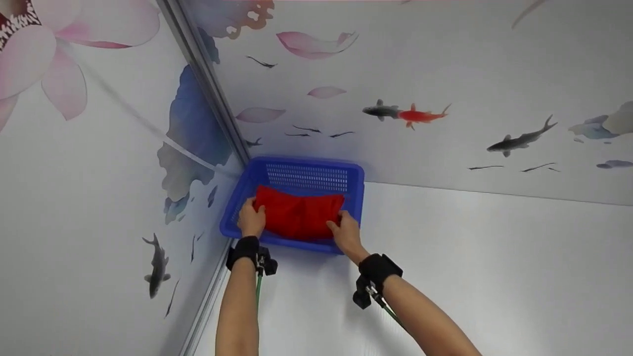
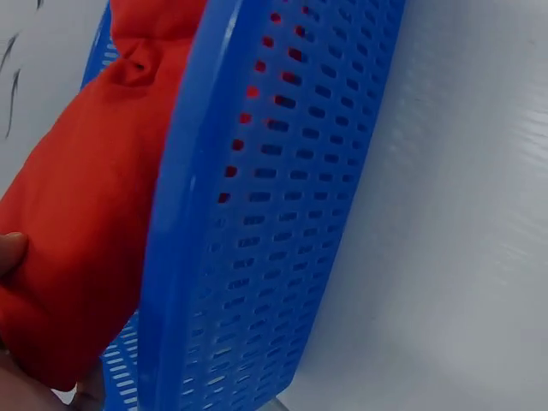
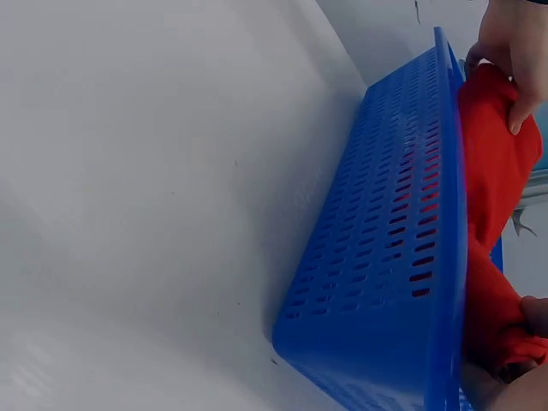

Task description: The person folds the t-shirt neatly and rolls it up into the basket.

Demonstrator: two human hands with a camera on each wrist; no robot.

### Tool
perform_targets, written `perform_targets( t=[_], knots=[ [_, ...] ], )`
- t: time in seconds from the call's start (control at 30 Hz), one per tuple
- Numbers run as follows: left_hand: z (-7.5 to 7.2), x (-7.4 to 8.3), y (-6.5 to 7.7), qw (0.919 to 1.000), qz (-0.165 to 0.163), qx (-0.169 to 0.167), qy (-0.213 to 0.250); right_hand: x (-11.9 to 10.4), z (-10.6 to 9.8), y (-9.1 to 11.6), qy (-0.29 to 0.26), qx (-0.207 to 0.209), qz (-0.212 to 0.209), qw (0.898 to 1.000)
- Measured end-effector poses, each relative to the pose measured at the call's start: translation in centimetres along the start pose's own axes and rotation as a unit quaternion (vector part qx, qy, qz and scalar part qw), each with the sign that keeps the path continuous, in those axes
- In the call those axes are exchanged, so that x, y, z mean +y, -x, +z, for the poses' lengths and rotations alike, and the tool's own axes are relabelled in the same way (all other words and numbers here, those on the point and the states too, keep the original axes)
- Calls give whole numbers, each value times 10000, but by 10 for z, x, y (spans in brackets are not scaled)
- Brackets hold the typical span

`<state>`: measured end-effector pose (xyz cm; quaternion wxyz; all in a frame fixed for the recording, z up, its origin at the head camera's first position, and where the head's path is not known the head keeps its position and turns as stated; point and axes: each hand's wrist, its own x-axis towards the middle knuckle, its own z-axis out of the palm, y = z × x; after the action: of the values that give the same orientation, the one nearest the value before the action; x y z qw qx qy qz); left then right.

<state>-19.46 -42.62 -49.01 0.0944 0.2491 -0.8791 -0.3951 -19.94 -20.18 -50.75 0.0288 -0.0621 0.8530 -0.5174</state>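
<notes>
A folded bundle of red cloth (image 1: 299, 215) lies across the mouth of a blue perforated plastic basket (image 1: 355, 198), sagging a little in the middle. My left hand (image 1: 251, 218) grips its left end, thumb on top and fingers underneath. At the other end my right hand (image 1: 347, 231) holds the cloth in the same way, close to the basket's right rim. In the left wrist view the red cloth (image 2: 94, 197) bulges just inside the rim. The right wrist view shows both hands on the red cloth (image 3: 497, 171), with part of it visible through the basket's slots.
The basket stands on a white surface (image 1: 445, 257) in a corner. A white wall panel (image 1: 420, 64) with painted fish rises behind it, another panel (image 1: 99, 198) on the left. A metal corner post (image 1: 207, 74) joins them. Both wrists wear black straps (image 1: 380, 271) with small cameras.
</notes>
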Motion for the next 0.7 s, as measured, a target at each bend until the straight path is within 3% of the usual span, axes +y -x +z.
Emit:
perform_targets(
  t=[0.07, 0.23, 0.3, 0.37, 0.43, 0.53, 0.63, 0.7],
  knots=[
    [3, -3, 2, 9999, 82, -41, -113, 7, 9, -3, 225, -55, 61, 9997],
    [6, -8, 4, 9977, 183, -116, -635, 86, 65, -42, 1336, 202, -407, 9900],
    [9, -7, 5, 9959, 244, -188, -852, 113, 77, -54, 1735, 146, -363, 9841],
    [11, -6, 6, 9939, 351, -226, -1020, 120, 75, -56, 1956, 175, -490, 9793],
    [13, -4, 7, 9926, 449, -211, -1110, 104, 60, -49, 2016, 222, -520, 9778],
    [17, 0, 10, 9914, 605, -192, -1142, 56, 25, -28, 1709, 235, -561, 9834],
    [25, 8, 11, 9915, 803, -201, -1008, 9, -13, -8, 1191, -105, -340, 9922],
    [30, 13, 12, 9913, 953, -165, -898, -1, -28, -2, 952, -47, -635, 9934]
  ],
)
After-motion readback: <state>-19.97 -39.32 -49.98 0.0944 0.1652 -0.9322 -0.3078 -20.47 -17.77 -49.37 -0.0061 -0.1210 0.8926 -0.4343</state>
